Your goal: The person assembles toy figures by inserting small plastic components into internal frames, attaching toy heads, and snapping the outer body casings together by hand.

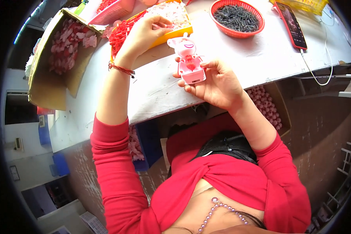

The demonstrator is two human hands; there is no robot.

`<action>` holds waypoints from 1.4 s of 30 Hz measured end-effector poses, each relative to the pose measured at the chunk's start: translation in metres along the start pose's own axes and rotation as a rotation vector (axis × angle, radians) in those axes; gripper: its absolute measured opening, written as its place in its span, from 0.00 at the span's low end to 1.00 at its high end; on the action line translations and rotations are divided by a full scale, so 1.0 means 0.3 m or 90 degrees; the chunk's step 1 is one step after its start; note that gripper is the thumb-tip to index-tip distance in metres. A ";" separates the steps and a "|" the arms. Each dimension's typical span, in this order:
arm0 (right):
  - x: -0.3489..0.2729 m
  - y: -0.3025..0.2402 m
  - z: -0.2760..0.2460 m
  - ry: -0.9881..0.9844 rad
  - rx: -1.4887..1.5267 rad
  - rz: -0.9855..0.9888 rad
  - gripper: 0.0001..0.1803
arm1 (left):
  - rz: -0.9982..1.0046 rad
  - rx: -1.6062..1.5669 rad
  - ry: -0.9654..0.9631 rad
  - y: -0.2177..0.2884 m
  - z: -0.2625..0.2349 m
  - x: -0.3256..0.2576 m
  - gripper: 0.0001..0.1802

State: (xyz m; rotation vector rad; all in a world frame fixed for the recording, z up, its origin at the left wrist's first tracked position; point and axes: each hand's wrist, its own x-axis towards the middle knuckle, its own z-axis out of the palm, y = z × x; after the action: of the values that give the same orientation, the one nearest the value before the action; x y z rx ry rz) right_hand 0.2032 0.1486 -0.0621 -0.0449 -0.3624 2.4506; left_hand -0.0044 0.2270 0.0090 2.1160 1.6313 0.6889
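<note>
A pink plastic toy figure with a pig-like head and a squarish base stands upright in my right hand, its thumb and fingers closed round the lower part. The figure's front shows open, with red and pale parts inside. My left hand is over a yellow tray, at the border between red pieces and small pale pieces. Its fingers are curled toward the thumb; whatever lies between them is too small or hidden to make out. A red cord bracelet circles the left wrist.
Beyond the right hand stands a red basket of black pieces. A cabled phone lies farther right. An open cardboard box of pink parts is at left. Below the table edge sit a box of pink balls and a blue bin.
</note>
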 end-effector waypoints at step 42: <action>-0.005 0.012 0.018 0.030 -0.070 -0.003 0.25 | -0.118 -0.471 -0.041 0.107 0.017 -0.305 0.11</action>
State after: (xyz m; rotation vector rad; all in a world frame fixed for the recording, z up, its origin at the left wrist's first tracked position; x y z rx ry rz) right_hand 0.2017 0.1437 -0.0579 -0.1480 -0.4755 2.4179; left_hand 0.0047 0.1303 0.0096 1.4220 1.2449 0.9633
